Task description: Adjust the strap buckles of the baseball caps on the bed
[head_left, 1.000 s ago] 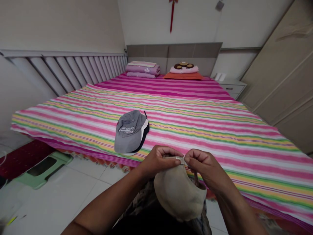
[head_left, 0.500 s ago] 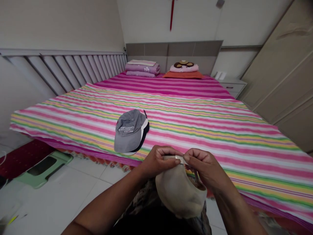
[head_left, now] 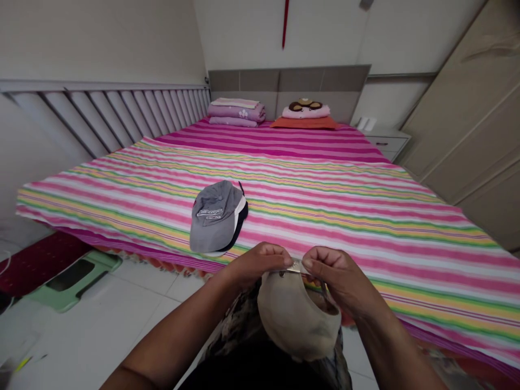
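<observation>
A beige cap (head_left: 298, 319) hangs crown down between my hands, above my lap at the bed's near edge. My left hand (head_left: 262, 264) pinches its back strap beside a small metal buckle (head_left: 296, 266). On the buckle's other side, my right hand (head_left: 335, 271) grips the strap between thumb and fingers. Further off to the left, a grey cap (head_left: 216, 214) with white lettering lies on the bed. White and dark brims show from beneath it, so other caps seem stacked under it.
A striped sheet (head_left: 162, 187) covers the bed, with folded purple bedding (head_left: 238, 115) and an orange pillow (head_left: 304, 124) near the headboard. On the tiled floor at left stands a green stool (head_left: 77, 281). A white nightstand (head_left: 388, 143) is at the far right.
My left hand has shifted slightly left along the strap, uncovering a spot on the cap's edge below it. The buckle sits tilted now. The caps on the bed have not moved.
</observation>
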